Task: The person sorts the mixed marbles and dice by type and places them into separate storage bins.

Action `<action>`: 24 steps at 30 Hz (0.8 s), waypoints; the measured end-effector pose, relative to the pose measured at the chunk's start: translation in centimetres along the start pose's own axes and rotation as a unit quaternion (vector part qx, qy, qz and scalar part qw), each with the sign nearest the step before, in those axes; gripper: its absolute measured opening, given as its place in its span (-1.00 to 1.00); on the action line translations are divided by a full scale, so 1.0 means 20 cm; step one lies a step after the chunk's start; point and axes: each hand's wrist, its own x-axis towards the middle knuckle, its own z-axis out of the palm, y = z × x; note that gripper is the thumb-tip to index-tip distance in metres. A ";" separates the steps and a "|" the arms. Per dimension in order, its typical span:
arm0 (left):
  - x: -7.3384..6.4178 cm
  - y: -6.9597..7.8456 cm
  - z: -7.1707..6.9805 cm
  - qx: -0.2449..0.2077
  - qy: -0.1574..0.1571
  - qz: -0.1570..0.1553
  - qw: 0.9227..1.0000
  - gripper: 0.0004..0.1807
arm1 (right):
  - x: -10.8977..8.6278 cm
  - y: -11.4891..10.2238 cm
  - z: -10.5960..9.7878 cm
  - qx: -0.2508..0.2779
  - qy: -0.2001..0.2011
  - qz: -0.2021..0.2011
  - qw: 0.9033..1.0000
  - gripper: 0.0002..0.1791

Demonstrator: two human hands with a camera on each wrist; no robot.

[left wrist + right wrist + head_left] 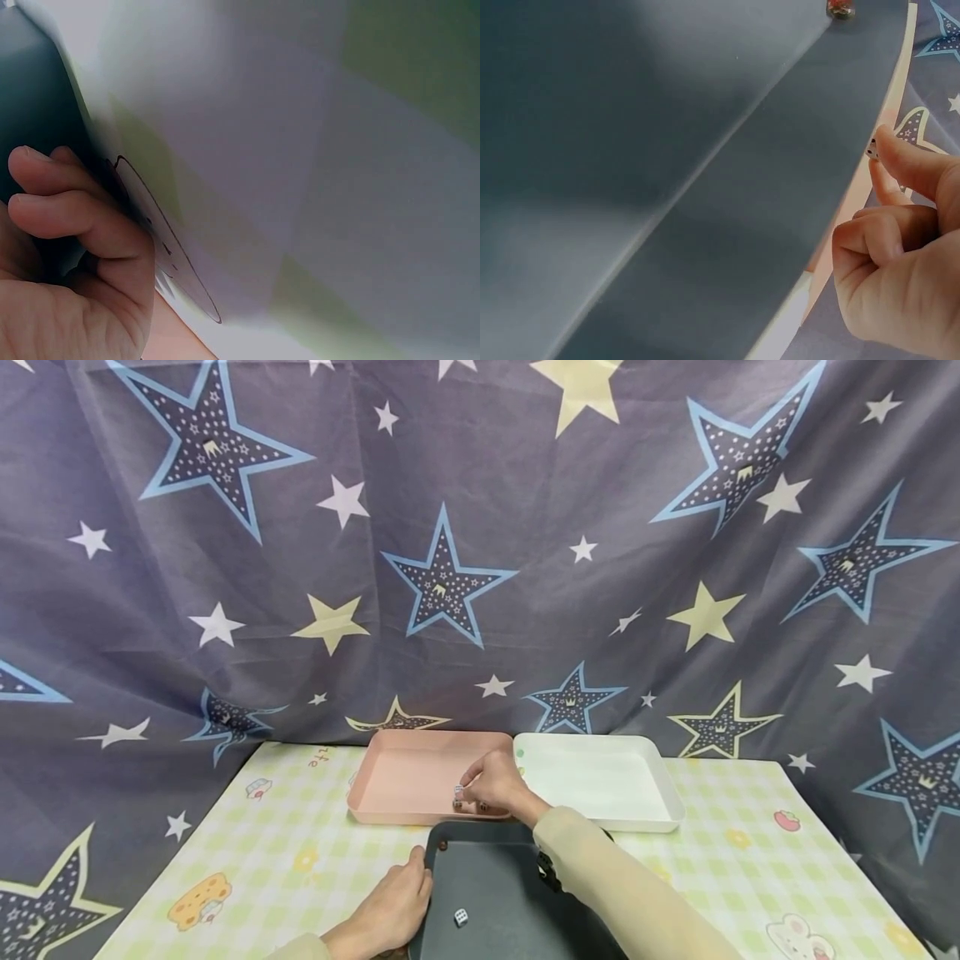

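Thumb and forefinger of my right hand (pixel 498 781) pinch a small white die (pixel 871 149) with dark pips. That hand is over the front right part of the pink tray (pixel 367 802), where small brownish dice (pixel 457 804) lie below it, partly hidden by the fingers. My left hand (pixel 393 897) holds the left rim of the dark grey tray (pixel 510 881), its fingers curled against the side in the left wrist view. Inside the dark tray are a white die (pixel 461 917) and, in the far left corner, a reddish-brown die (pixel 442 845).
A white tray (pixel 600 777) stands right of the pink one, both behind the dark tray. Beneath them is a green-and-white checked tablecloth (pixel 300 835) with cartoon prints. A star-patterned curtain (pixel 480 468) hangs behind the table. My right forearm crosses the dark tray's right side.
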 end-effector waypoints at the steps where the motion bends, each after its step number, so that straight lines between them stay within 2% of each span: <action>1: 0.00 0.00 0.00 0.000 -0.001 0.001 1.000 -0.69 | 0.00 0.00 0.00 -0.004 0.003 0.001 1.000 -0.88; 5: 0.00 0.00 0.00 -0.005 -0.006 -0.004 1.000 -0.66 | 0.01 0.00 0.01 -0.008 0.005 0.015 1.000 -0.88; 10: 0.01 0.01 0.01 -0.013 -0.011 -0.013 1.000 -0.72 | 0.01 -0.01 0.01 -0.010 0.003 0.030 1.000 -0.89; 17: 0.01 0.00 0.00 -0.019 -0.014 -0.006 1.000 -0.69 | 0.03 0.00 0.03 0.008 0.000 0.044 0.999 -0.91; 21: 0.01 0.00 0.00 -0.017 -0.011 -0.005 1.000 -0.71 | 0.05 0.01 0.04 -0.007 0.013 0.039 0.999 -0.87; 24: 0.00 0.01 0.00 -0.011 -0.007 -0.002 1.000 -0.75 | 0.08 0.02 0.04 0.005 0.030 0.040 0.999 -0.83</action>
